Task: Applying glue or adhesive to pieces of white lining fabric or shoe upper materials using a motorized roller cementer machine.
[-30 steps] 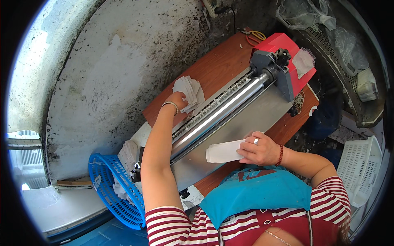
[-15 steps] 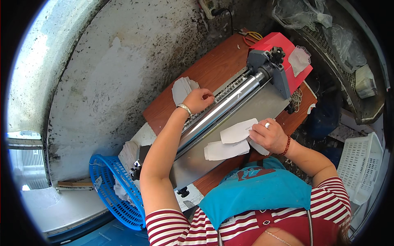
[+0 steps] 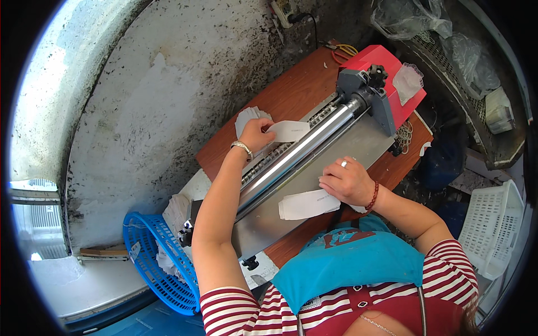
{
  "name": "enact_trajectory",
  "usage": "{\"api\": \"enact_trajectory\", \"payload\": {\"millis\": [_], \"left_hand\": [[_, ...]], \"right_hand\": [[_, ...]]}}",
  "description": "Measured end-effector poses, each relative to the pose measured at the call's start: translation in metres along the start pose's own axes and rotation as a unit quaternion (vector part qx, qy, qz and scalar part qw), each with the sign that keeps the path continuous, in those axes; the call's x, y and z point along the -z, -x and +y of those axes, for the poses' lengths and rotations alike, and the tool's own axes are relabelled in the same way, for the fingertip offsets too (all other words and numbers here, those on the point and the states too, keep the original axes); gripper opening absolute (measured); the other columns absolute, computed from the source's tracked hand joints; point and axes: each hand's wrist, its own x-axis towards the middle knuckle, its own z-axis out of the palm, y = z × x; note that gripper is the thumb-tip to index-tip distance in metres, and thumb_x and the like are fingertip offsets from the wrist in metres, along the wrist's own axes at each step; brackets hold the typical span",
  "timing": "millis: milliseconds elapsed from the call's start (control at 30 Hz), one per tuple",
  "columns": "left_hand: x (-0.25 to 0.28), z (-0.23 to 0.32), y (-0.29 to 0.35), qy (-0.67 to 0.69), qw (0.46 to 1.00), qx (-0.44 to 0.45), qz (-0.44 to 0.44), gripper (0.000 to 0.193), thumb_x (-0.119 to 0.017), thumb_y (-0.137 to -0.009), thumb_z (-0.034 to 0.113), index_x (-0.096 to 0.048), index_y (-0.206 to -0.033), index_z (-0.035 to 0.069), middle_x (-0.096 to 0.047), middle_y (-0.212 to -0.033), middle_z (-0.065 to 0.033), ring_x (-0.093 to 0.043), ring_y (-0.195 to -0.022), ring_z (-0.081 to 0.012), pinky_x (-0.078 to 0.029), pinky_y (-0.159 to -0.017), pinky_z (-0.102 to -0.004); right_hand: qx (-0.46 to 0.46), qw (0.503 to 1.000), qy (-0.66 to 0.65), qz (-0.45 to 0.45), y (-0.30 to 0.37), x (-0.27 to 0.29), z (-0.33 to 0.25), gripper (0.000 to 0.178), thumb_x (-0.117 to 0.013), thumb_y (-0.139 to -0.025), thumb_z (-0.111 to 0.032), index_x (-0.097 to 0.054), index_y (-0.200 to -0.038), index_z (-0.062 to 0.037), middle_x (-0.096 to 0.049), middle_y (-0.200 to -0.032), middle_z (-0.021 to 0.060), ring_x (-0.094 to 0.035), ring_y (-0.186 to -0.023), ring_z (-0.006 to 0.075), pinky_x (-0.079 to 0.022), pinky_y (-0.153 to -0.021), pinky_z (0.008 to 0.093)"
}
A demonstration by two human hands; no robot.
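My left hand (image 3: 256,136) is closed on the end of a white flat strip (image 3: 290,131) with small dark print, behind the metal roller (image 3: 314,141) of a tabletop roller machine. Partly under that hand, a pile of white pieces (image 3: 248,116) lies on the brown table. On the near side, my right hand (image 3: 348,183) has its fingers bent together at the right end of a stack of similar white pieces (image 3: 307,205). That stack rests on the machine's metal plate (image 3: 367,137). Whether the right fingertips grip a piece is hidden.
A red end housing (image 3: 372,59) closes the machine's far right. The brown wooden table (image 3: 297,84) stands against a stained wall. At left is a blue plastic basket (image 3: 148,266) with white pieces inside; at right, a white basket (image 3: 490,229). A black plug cord (image 3: 305,15) hangs behind.
The white piece held by my right hand has left it. A strip now lies across behind the roller in my left hand, which moved slightly left. My right hand shifted left and down towards the stack.
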Motion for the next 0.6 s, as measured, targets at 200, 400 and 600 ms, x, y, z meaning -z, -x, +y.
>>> {"api": "enact_trajectory", "payload": {"millis": [200,400,600], "left_hand": [[0.037,-0.037,-0.004,-0.064,0.96,0.009,0.274,0.026,-0.067,-0.072,0.008,-0.064,-0.097,0.005,-0.067,-0.085,-0.01,-0.064,-0.076,-0.0237,-0.052,-0.071,-0.0353],[0.032,-0.074,-0.005,-0.352,0.92,0.102,0.142,0.033,-0.068,-0.074,0.011,-0.063,-0.106,0.014,-0.063,-0.114,-0.0109,-0.062,-0.103,-0.0312,-0.05,-0.088,-0.0416],[0.026,-0.088,-0.009,-0.291,0.945,0.143,-0.032,0.039,-0.068,-0.076,0.019,-0.064,-0.115,0.013,-0.063,-0.118,-0.0145,-0.061,-0.11,-0.0293,-0.048,-0.093,-0.0395]], "right_hand": [[-0.017,1.0,-0.016,0.012,0.013,0.011,0.0,0.011,-0.072,-0.075,-0.012,-0.066,-0.084,-0.009,-0.058,-0.084,0.0028,-0.057,-0.076,0.0203,-0.043,-0.067,0.0349],[-0.027,0.999,-0.027,0.023,0.014,0.013,-0.005,0.014,-0.073,-0.073,-0.009,-0.066,-0.084,-0.0077,-0.059,-0.087,0.0036,-0.057,-0.076,0.0222,-0.044,-0.069,0.0361],[-0.031,0.999,-0.031,0.004,0.016,0.014,-0.004,0.018,-0.074,-0.072,-0.011,-0.065,-0.087,-0.0079,-0.059,-0.088,0.0042,-0.058,-0.078,0.0223,-0.044,-0.071,0.0353]]}}
